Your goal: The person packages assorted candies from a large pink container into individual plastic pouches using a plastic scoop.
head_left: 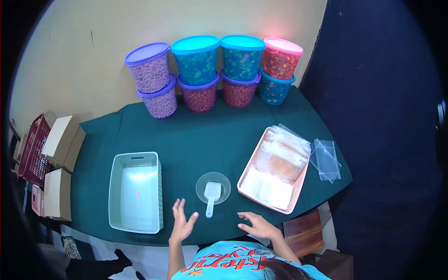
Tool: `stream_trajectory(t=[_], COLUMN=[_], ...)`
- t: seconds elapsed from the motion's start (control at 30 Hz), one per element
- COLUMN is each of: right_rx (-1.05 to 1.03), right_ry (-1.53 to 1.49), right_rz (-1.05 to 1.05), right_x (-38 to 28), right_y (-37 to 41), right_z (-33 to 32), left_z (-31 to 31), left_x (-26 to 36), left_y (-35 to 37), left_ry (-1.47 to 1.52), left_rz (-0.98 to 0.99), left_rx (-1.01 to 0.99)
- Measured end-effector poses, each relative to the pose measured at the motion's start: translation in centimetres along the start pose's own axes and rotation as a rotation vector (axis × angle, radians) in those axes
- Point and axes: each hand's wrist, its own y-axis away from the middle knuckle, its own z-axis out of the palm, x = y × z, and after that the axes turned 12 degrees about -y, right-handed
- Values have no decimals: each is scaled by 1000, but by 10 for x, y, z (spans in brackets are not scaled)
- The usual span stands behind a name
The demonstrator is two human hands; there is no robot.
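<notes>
At the lower centre of the frame, the white scoop [213, 190] rests in the clear bowl [225, 196], handle over the near rim, presumably for easy grasping. The fingers of the left hand [183, 227] and right hand [261, 227] are spread, holding nothing, near the bowl. On the desk [186, 137], a pale green basket [161, 200] at left and a pink tray [263, 202] of plastic bags [280, 156] at right flank it; lidded tubs [195, 66] stand stacked at top, apparently to save space.

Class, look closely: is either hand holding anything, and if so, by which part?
Nothing is held: the left hand and right hand are open, neither touching the scoop.
</notes>
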Motion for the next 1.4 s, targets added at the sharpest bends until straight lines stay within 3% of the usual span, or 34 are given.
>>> stream_trajectory(t=[0.07, 0.1, 0.17, 0.27, 0.37, 0.47, 0.53, 0.6, 0.63, 0.67, 0.7, 0.77, 0.8, 0.83, 0.9, 0.93, 0.97, 1.0, 1.03, 1.1, 1.17, 1.3, 1.37, 1.4], right_rx=[74, 111, 181, 211, 246, 272, 338, 418, 463, 518, 572, 675, 817, 945, 1549, 1516, 1397, 1385, 1321, 1226, 1205, 1158, 853, 857], right_ry=[-82, -109, -165, -133, -58, -2, 62, 141, 234, 403, 573, 980, 891, 799, -379, -652, -522, -375, -558, -831, -924, -992, -1202, -1206], right_rz=[-91, -99, -168, -204, -293, -411, -492, -529, -536, -554, -560, -346, -235, -115, -784, -719, -640, -458, -322, -79, 16, 113, 37, 51], right_x=[-16, -10, -4, -11, -14, -25, -41, -69, -83, -92, -103, -141, -169, -186, -186, -180, -178, -163, -152, -130, -112, -99, -88, -88], right_y=[-2, 11, 10, 5, -7, -30, -58, -102, -118, -141, -163, -194, -202, -205, -257, -281, -288, -308, -324, -353, -371, -375, -370, -364], right_z=[-11, -62, -88, -134, -175, -227, -274, -342, -372, -407, -444, -504, -529, -547, -569, -581, -569, -566, -563, -561, -563, -553, -549, -548], left_z=[-19, 6, 6, 16, 14, 3, -2, -28, -42, -57, -76, -115, -136, -125, -87, -63, -34, -2, 28, 60, 76, 88, 94, 96], left_x=[13, 56, 89, 137, 172, 207, 229, 275, 290, 306, 336, 379, 398, 402, 420, 416, 408, 408, 403, 405, 404, 410, 406, 404], left_y=[-10, -25, -40, -69, -110, -169, -225, -313, -348, -383, -405, -463, -480, -492, -515, -534, -546, -538, -546, -541, -547, -553, -560, -562], left_ry=[58, 117, 215, 335, 268, 208, 346, -238, -460, -592, -734, -879, -627, -627, 181, 66, -57, -31, 56, 644, 640, 599, 661, 727], left_rz=[21, 49, 100, 249, 357, 420, 412, 737, 764, 731, 574, 576, 479, 486, 575, 833, 1081, 995, 902, 370, 137, 70, 27, -6], left_rx=[132, 193, 215, 138, 80, 66, -18, 203, 236, 226, 149, 94, 98, 106, 945, 906, 845, 683, 547, -213, -536, -577, -568, -553])
